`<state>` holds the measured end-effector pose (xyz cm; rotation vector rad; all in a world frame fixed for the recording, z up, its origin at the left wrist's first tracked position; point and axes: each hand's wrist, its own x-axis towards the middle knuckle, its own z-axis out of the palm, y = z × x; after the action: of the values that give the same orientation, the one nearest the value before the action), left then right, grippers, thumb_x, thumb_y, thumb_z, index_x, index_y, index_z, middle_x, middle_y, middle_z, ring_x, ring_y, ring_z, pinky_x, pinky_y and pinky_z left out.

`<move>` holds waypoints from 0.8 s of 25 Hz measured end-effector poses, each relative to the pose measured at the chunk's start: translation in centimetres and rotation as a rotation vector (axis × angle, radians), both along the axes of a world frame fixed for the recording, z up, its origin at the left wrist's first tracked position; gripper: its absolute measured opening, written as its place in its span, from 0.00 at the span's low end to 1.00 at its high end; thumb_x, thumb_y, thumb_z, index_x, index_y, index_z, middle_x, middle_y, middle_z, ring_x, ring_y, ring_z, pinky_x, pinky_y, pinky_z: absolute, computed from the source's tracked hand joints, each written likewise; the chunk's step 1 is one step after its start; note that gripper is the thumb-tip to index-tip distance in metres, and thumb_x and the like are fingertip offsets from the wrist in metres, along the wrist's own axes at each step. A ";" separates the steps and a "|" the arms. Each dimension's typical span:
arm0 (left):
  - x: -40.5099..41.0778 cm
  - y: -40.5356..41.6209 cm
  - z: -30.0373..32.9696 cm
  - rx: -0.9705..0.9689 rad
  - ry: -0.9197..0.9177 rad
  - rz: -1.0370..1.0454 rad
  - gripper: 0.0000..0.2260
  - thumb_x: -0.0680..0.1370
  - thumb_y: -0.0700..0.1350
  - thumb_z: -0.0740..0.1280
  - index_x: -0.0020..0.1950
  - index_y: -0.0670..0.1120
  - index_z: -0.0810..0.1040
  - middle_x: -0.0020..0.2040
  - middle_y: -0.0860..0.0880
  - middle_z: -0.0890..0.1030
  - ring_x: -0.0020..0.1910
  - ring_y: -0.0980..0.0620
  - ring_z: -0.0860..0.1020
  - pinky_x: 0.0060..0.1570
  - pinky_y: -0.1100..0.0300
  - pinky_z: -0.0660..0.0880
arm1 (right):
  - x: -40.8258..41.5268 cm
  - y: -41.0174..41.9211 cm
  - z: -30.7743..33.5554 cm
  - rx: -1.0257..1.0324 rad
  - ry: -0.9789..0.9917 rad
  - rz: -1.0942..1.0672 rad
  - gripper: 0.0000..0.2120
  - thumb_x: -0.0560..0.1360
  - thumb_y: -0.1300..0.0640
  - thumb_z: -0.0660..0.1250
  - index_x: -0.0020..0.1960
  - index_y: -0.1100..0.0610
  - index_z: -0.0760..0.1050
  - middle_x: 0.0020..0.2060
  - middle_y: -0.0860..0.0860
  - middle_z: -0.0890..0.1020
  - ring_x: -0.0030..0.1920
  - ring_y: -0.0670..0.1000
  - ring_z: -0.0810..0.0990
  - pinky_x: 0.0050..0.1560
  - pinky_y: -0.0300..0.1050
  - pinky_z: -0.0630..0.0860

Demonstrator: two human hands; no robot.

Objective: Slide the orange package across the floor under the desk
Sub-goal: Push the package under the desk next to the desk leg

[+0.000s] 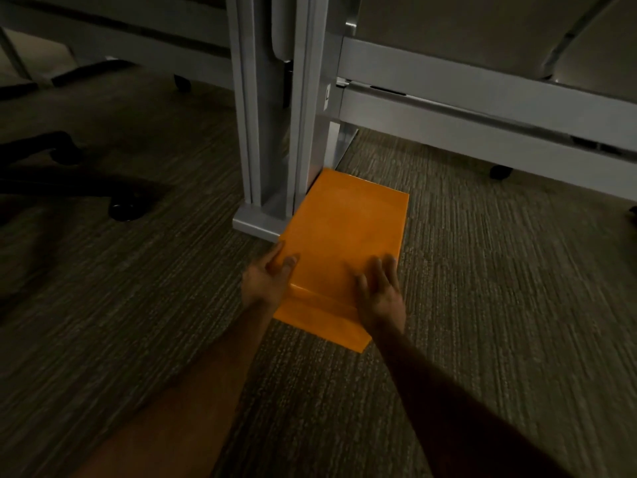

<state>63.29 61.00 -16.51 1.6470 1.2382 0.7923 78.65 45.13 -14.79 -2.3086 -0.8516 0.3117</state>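
Note:
An orange package (344,232), flat and rectangular with a loose flap at its near end, lies on the carpet beside the grey desk leg (272,132). Its far left corner touches the leg's base. My left hand (267,277) rests on the package's near left corner, fingers spread over the edge. My right hand (379,291) lies flat on the near right part of its top, fingers apart. Neither hand is closed around it.
The grey desk frame rails (482,108) run off to the right, low above the carpet, with a castor (500,171) beneath. A black office chair base (69,181) with castors stands at the left. Grey-brown carpet (499,270) covers the floor.

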 end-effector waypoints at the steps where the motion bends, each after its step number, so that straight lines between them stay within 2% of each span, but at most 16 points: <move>1: -0.4 0.0 0.1 -0.016 0.003 -0.027 0.28 0.75 0.64 0.70 0.74 0.63 0.70 0.73 0.49 0.74 0.68 0.47 0.74 0.61 0.46 0.75 | 0.1 -0.4 0.1 -0.026 0.026 0.026 0.41 0.74 0.25 0.53 0.81 0.41 0.48 0.82 0.44 0.44 0.79 0.59 0.59 0.69 0.64 0.68; 3: -1.2 -0.1 0.2 -0.074 -0.013 -0.117 0.32 0.71 0.65 0.72 0.74 0.67 0.67 0.75 0.50 0.71 0.69 0.47 0.72 0.60 0.47 0.74 | 0.8 -1.1 0.4 -0.107 0.051 0.133 0.54 0.66 0.22 0.62 0.81 0.42 0.40 0.81 0.46 0.38 0.80 0.60 0.55 0.70 0.65 0.67; 5: -2.2 0.3 0.1 -0.151 -0.011 -0.234 0.40 0.66 0.64 0.78 0.74 0.71 0.62 0.76 0.53 0.67 0.69 0.48 0.70 0.59 0.47 0.73 | 2.0 -1.5 0.4 -0.231 0.039 0.303 0.67 0.59 0.23 0.69 0.80 0.47 0.32 0.80 0.52 0.31 0.80 0.65 0.48 0.71 0.68 0.67; 7: -2.8 0.7 0.0 -0.179 0.004 -0.325 0.49 0.61 0.59 0.82 0.75 0.72 0.59 0.76 0.53 0.66 0.70 0.48 0.69 0.62 0.45 0.72 | 2.8 -1.7 0.3 -0.318 -0.005 0.391 0.72 0.57 0.28 0.75 0.79 0.49 0.27 0.77 0.56 0.27 0.79 0.68 0.44 0.70 0.70 0.68; 10: -2.9 1.1 0.0 -0.208 -0.023 -0.379 0.53 0.59 0.55 0.84 0.77 0.69 0.58 0.76 0.54 0.67 0.70 0.48 0.69 0.66 0.43 0.71 | 2.7 -1.3 0.2 -0.326 0.000 0.381 0.74 0.58 0.37 0.81 0.78 0.49 0.26 0.77 0.57 0.25 0.79 0.68 0.42 0.70 0.70 0.67; 13: -2.9 0.9 -0.2 -0.220 -0.085 -0.385 0.53 0.58 0.55 0.85 0.77 0.68 0.59 0.72 0.58 0.69 0.68 0.50 0.70 0.61 0.53 0.71 | 2.6 -1.2 0.1 -0.315 -0.025 0.367 0.74 0.58 0.38 0.81 0.78 0.49 0.26 0.77 0.56 0.26 0.80 0.67 0.44 0.69 0.67 0.69; 14: -2.9 1.1 -0.2 -0.221 -0.094 -0.387 0.53 0.58 0.55 0.85 0.77 0.68 0.60 0.71 0.59 0.69 0.68 0.50 0.71 0.61 0.53 0.71 | 2.7 -1.3 -0.1 -0.310 -0.032 0.362 0.73 0.58 0.38 0.81 0.78 0.49 0.26 0.77 0.56 0.26 0.80 0.67 0.46 0.68 0.67 0.70; 17: -2.5 1.5 -0.6 -0.227 -0.086 -0.395 0.54 0.57 0.58 0.84 0.76 0.70 0.59 0.74 0.55 0.69 0.69 0.49 0.71 0.67 0.43 0.69 | 3.1 -1.1 -0.5 -0.296 -0.060 0.340 0.72 0.58 0.35 0.80 0.79 0.47 0.28 0.78 0.55 0.28 0.79 0.67 0.51 0.66 0.67 0.73; 20: -1.9 1.8 -0.2 -0.238 -0.079 -0.388 0.55 0.56 0.60 0.84 0.77 0.70 0.58 0.74 0.55 0.69 0.68 0.50 0.70 0.67 0.44 0.69 | 3.7 -0.6 -0.4 -0.303 -0.094 0.323 0.72 0.58 0.34 0.79 0.79 0.48 0.30 0.79 0.56 0.29 0.79 0.68 0.55 0.64 0.64 0.74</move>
<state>61.38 62.80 -16.75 1.5764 0.8807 0.4463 82.37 44.57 -15.22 -2.4718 -1.3060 0.5045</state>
